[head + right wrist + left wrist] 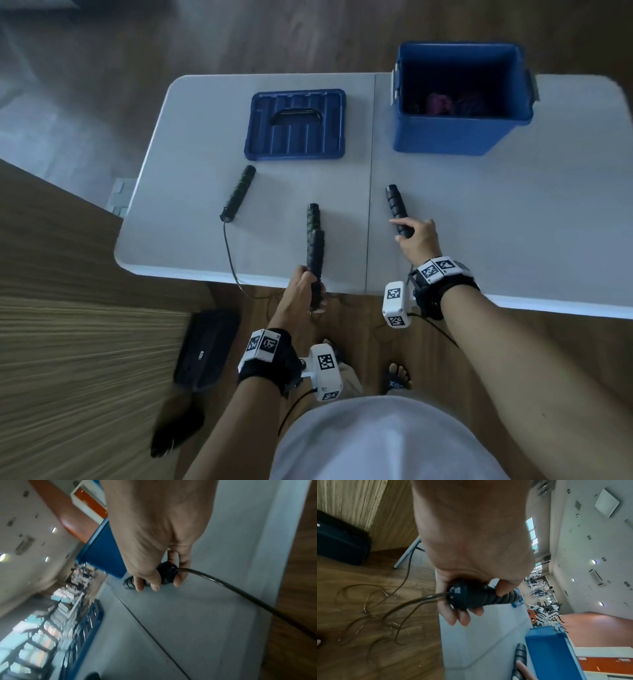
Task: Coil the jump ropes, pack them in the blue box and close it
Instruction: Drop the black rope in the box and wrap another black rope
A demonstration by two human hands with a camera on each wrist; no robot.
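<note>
Nearest the head camera, the left hand (301, 291) was closed around the lower end of a black ribbed jump-rope handle (315, 255) at the near edge of the bench (191, 219). That handle rose over the edge and overlapped a second black handle (313, 215) lying on the bench surface beyond it. The left wrist view showed the fingers (462, 616) curled under the handle's end cap, with thin cord (399, 609) leaving the cap and lying in loose loops on the wooden floor (359, 649).

The right hand (416, 240) gripped the near end of another black handle (396, 205), which lay on the bench just right of the centre seam. In the right wrist view its cord (240, 592) ran from the end cap back over the bench edge.

A fourth handle (238, 193) lay apart at the left, angled, its cord (230, 260) trailing off the near edge.

At the far right stood the blue box (459, 137), uncovered, with dim purple and pink items at its bottom that could not be identified. Its blue lid (296, 125) lay flat to the left of it, well apart from the box.

A black bag (205, 349) lay on the floor at the left.
</note>
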